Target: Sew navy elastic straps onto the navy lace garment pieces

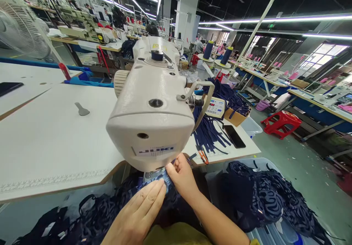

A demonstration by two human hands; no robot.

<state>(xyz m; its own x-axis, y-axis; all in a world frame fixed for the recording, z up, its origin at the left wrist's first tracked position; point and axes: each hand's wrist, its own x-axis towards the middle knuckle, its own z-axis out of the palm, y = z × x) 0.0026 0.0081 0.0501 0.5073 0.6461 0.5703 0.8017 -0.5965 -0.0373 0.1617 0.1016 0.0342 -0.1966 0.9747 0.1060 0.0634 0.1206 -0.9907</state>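
Observation:
A white sewing machine (154, 95) stands right in front of me, its head hiding the needle. Under its end lies a blue patterned piece of fabric (167, 183). My left hand (139, 212) rests on the near side of this fabric, fingers stretched out and held together. At the right edge of the cloth, my right hand (183, 177) has its thumb and fingers closed in a pinch on it, close beneath the machine head. Dark navy patterned garments (96, 215) are heaped below the table edge, left of my hands.
Navy straps (207, 133), orange-handled thread snips (202, 156) and a phone (234, 136) lie on the right tabletop. A plastic bin (264, 161) of dark garments stands at lower right. A grey metal piece (81, 109) lies on the left tabletop. Farther right is a red stool (282, 123).

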